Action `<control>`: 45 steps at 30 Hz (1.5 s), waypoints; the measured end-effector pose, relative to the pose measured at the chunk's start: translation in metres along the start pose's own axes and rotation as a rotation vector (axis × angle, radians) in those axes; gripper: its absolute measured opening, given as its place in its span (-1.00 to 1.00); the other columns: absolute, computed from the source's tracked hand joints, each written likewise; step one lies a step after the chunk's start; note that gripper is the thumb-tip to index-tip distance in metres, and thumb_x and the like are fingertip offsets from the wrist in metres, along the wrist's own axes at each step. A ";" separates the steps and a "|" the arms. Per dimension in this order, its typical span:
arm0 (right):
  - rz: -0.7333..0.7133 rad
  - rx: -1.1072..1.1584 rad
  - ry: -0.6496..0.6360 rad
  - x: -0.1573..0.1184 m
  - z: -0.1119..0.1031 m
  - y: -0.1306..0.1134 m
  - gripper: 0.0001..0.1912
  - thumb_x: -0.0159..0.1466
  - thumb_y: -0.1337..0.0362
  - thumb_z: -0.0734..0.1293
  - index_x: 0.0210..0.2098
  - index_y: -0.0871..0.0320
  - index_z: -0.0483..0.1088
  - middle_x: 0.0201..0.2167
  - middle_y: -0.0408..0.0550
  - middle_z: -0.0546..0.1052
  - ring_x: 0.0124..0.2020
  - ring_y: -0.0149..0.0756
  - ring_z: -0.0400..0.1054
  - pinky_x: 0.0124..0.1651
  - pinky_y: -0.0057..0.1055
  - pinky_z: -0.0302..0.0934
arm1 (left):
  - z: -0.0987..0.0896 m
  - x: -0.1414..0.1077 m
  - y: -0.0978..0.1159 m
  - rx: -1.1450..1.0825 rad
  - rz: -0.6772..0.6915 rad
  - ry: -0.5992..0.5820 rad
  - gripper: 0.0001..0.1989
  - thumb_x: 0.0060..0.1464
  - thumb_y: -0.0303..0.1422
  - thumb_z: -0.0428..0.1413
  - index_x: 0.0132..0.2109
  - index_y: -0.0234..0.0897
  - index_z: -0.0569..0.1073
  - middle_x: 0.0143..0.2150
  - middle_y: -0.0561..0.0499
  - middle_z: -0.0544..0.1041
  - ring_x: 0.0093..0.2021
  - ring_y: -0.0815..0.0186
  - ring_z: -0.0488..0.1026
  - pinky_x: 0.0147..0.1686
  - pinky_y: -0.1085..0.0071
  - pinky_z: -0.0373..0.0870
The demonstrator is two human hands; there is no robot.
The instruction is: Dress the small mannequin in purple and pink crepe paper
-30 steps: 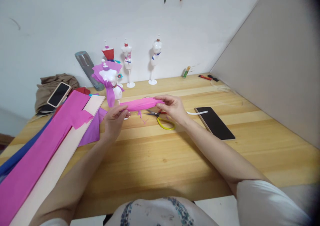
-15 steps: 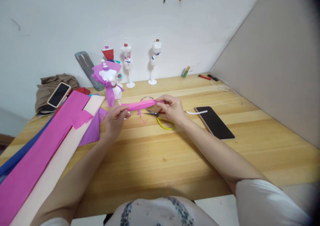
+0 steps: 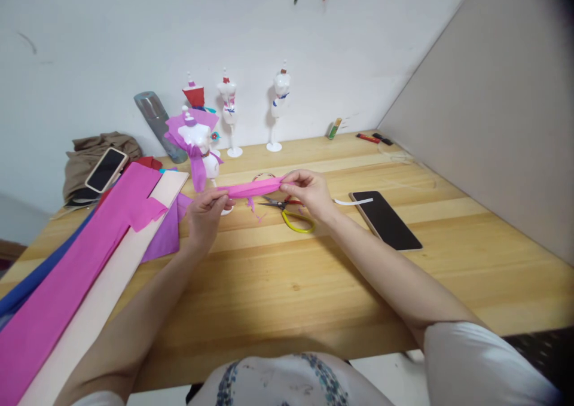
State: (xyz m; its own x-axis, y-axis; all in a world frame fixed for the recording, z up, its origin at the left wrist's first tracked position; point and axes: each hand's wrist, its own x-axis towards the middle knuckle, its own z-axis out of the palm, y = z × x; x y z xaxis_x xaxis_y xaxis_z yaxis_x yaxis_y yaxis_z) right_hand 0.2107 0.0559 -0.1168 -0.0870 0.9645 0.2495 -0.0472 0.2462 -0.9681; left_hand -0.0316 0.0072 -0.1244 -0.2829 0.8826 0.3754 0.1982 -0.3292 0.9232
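Observation:
A folded strip of pink crepe paper (image 3: 255, 188) is stretched level between my two hands, above the table. My left hand (image 3: 207, 210) pinches its left end between thumb and fingers. At the other end, my right hand (image 3: 307, 194) grips it the same way. Scissors (image 3: 296, 222) with yellow and red handles lie on the table below the strip, partly covered by my right hand. Beyond my left hand stands a small white mannequin (image 3: 196, 134) dressed in purple paper. Purple scraps (image 3: 251, 204) lie beside the scissor blades.
Three more mannequins (image 3: 281, 86) stand along the wall. Magenta and cream paper sheets (image 3: 89, 262) cover the table's left side, near a phone (image 3: 106, 170) and a brown cloth (image 3: 101, 146). To the right lies a dark tablet (image 3: 386, 220). A glue stick (image 3: 334, 129) stands at the back.
My right hand has shifted very slightly along the pink strip's end. Otherwise the hands and the things on the table look much the same.

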 end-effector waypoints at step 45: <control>-0.261 -0.467 -0.047 -0.001 -0.006 0.001 -0.89 0.27 0.28 0.33 -0.40 0.10 0.46 -0.40 -0.07 0.49 -0.29 -0.23 0.37 -0.23 -0.31 0.25 | -0.004 -0.003 0.004 0.459 0.233 -0.113 -0.83 0.17 -0.44 0.06 -0.26 -0.17 0.56 -0.41 0.08 0.59 -0.30 0.26 0.51 -0.19 0.30 0.44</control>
State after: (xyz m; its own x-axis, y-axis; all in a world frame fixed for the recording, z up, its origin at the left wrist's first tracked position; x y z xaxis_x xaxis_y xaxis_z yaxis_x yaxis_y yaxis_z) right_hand 0.2168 0.0559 -0.1179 -0.1763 0.8626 0.4742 0.3731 0.5043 -0.7787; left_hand -0.0333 0.0016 -0.1216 -0.0848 0.8426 0.5318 0.6420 -0.3620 0.6759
